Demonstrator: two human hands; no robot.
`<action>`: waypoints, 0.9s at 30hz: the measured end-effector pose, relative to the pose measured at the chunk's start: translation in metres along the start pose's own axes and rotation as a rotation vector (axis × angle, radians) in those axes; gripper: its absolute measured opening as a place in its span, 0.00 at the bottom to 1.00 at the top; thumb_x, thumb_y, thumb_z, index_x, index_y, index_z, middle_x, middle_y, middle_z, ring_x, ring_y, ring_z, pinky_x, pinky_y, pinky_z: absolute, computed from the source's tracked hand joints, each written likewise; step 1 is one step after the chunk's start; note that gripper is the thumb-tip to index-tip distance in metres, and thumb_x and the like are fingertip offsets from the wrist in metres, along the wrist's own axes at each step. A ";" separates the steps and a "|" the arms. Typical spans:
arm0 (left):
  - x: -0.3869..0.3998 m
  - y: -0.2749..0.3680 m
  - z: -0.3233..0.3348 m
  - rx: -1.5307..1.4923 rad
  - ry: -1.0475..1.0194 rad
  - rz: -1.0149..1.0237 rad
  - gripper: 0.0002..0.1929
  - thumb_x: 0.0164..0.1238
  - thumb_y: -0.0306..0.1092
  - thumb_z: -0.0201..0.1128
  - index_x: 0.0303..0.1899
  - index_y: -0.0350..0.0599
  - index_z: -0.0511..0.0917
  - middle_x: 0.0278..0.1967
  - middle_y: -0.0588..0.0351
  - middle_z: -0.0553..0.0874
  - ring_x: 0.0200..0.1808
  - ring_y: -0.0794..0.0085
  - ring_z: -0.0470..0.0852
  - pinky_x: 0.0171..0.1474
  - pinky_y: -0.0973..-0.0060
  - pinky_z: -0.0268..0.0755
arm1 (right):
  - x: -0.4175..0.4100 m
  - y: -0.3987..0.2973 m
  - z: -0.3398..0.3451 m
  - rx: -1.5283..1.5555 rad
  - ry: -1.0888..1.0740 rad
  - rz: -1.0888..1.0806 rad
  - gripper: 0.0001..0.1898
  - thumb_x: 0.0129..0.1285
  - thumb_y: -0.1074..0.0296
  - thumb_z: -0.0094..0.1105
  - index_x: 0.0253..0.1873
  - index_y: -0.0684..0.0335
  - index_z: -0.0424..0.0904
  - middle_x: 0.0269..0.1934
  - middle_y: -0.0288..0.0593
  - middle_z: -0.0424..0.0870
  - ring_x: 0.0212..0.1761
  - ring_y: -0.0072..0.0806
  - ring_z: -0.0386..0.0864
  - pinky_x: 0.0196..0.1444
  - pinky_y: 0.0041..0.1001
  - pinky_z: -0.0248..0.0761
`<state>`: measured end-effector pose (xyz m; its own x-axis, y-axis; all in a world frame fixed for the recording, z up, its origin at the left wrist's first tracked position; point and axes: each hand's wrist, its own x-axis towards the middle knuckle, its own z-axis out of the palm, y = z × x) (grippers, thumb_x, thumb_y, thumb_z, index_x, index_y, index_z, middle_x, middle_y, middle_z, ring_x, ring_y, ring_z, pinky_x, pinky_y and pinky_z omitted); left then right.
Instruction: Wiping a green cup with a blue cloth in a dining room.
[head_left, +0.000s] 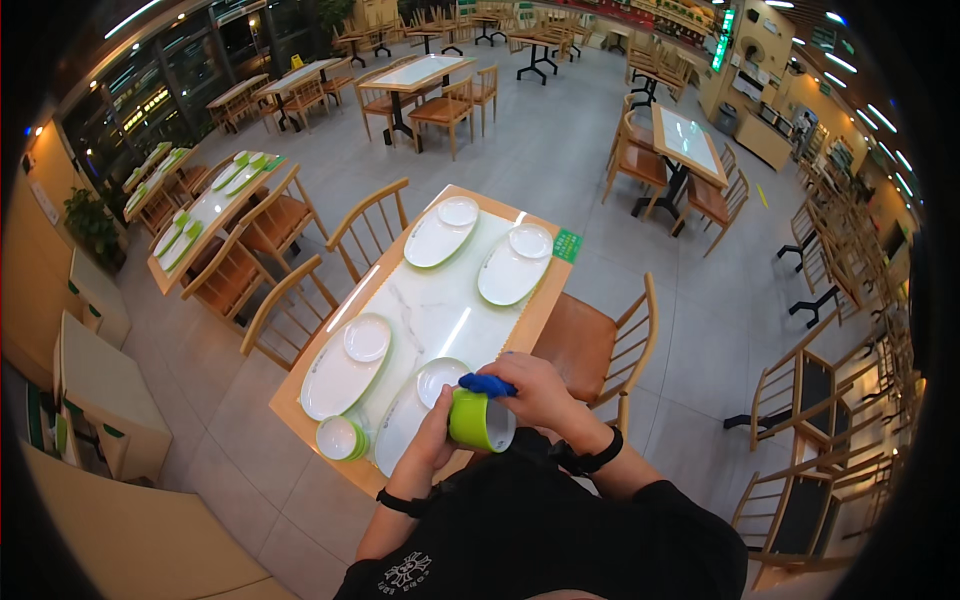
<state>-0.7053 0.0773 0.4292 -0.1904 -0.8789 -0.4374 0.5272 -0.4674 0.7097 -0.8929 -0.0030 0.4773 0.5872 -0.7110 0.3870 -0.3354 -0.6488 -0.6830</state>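
Note:
My left hand (433, 433) grips a green cup (469, 421) with a pale inside, tilted so its mouth faces right. In my right hand (531, 384) is a bunched blue cloth (487, 385), pressed against the cup's rim. Just beyond my hands, a white oval plate (394, 429) with a small round dish (437, 377) on it is partly covered by my left hand. A stack of small green-and-white bowls (339, 437) stands at the near left corner of the table (427, 300).
Three more oval plates with round dishes lie on this table: a left plate (324, 382), a far plate (429, 245) and a right plate (510, 279). A green card (567, 246) sits at the far edge. A brown-seated chair (574, 345) stands close on the right.

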 end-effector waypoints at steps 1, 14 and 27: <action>-0.001 0.001 0.000 -0.013 0.006 -0.053 0.32 0.80 0.64 0.41 0.69 0.47 0.68 0.62 0.50 0.78 0.62 0.60 0.78 0.59 0.57 0.77 | 0.002 -0.003 -0.002 -0.113 -0.042 -0.114 0.17 0.54 0.75 0.67 0.50 0.54 0.82 0.41 0.40 0.84 0.43 0.42 0.82 0.44 0.34 0.76; 0.003 -0.008 -0.010 0.006 -0.112 0.315 0.31 0.77 0.58 0.54 0.67 0.40 0.69 0.59 0.51 0.79 0.61 0.67 0.77 0.65 0.68 0.69 | 0.004 -0.004 0.011 0.133 0.010 0.107 0.16 0.59 0.73 0.67 0.53 0.59 0.81 0.46 0.47 0.85 0.47 0.46 0.82 0.48 0.35 0.76; 0.001 0.001 -0.012 -0.178 0.014 0.479 0.32 0.78 0.59 0.49 0.66 0.39 0.70 0.62 0.48 0.77 0.65 0.63 0.74 0.69 0.65 0.64 | -0.006 0.007 0.025 0.192 0.012 0.377 0.18 0.68 0.53 0.65 0.49 0.63 0.80 0.34 0.56 0.85 0.37 0.49 0.85 0.40 0.38 0.76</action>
<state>-0.6951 0.0768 0.4234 0.1176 -0.9886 -0.0945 0.6856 0.0120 0.7279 -0.8808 0.0034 0.4548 0.4401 -0.8930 0.0943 -0.3810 -0.2808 -0.8809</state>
